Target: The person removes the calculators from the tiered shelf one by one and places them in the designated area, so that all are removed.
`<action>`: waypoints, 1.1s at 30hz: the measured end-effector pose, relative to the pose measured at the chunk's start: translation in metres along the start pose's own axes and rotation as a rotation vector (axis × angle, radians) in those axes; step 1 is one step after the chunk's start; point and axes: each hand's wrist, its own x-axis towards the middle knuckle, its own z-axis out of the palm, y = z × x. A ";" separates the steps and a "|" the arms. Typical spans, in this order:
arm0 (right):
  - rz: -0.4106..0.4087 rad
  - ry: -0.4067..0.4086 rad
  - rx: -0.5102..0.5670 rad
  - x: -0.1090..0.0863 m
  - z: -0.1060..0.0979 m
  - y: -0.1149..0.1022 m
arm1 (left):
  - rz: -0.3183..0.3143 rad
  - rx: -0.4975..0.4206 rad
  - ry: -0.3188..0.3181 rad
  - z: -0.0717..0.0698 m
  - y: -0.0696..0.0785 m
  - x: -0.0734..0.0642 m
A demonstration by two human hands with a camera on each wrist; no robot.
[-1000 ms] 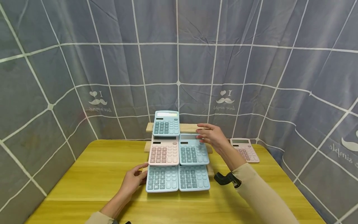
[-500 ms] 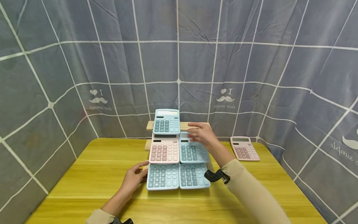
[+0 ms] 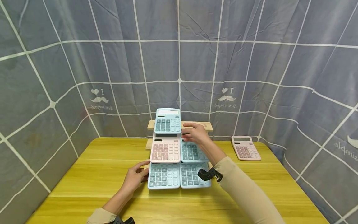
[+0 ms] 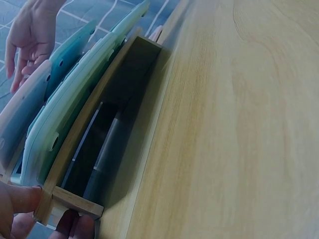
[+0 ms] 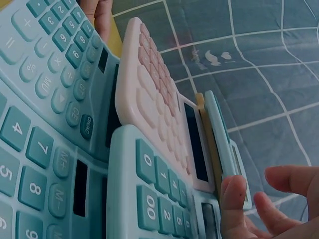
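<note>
A tiered wooden display rack (image 3: 205, 125) holds several calculators. On top leans a blue calculator (image 3: 167, 121). Below it are a pink calculator (image 3: 165, 150) and, to its right, another blue calculator (image 3: 190, 153). Two more blue ones, the lower left calculator (image 3: 164, 177) and the lower right calculator (image 3: 193, 178), fill the bottom tier. My left hand (image 3: 132, 176) grips the rack's lower left end, its thumb and fingers around the wood (image 4: 77, 200). My right hand (image 3: 197, 135) hovers by the top calculator's lower right edge, fingers apart and holding nothing; it partly covers the middle-tier blue calculator.
A second pink calculator (image 3: 246, 148) lies face up on the yellow wood-grain table (image 3: 84, 186), right of the rack. Behind the table hangs a grey curtain (image 3: 156, 62) with white grid lines. A black wrist mount (image 3: 208, 175) hangs from the right wrist, over the lower right calculator.
My right hand has moved left across the middle-tier blue calculator toward the top calculator. My left hand keeps its hold on the rack's end. The calculators stay in their places.
</note>
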 end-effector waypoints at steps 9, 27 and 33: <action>-0.028 0.011 0.018 0.004 0.009 0.004 | 0.006 0.002 -0.007 0.000 0.000 0.002; -0.036 0.039 0.054 0.013 0.020 0.014 | -0.001 -0.011 -0.002 -0.001 -0.001 0.000; -0.034 0.070 0.000 0.011 0.020 0.014 | 0.003 -0.013 -0.010 -0.001 0.000 -0.002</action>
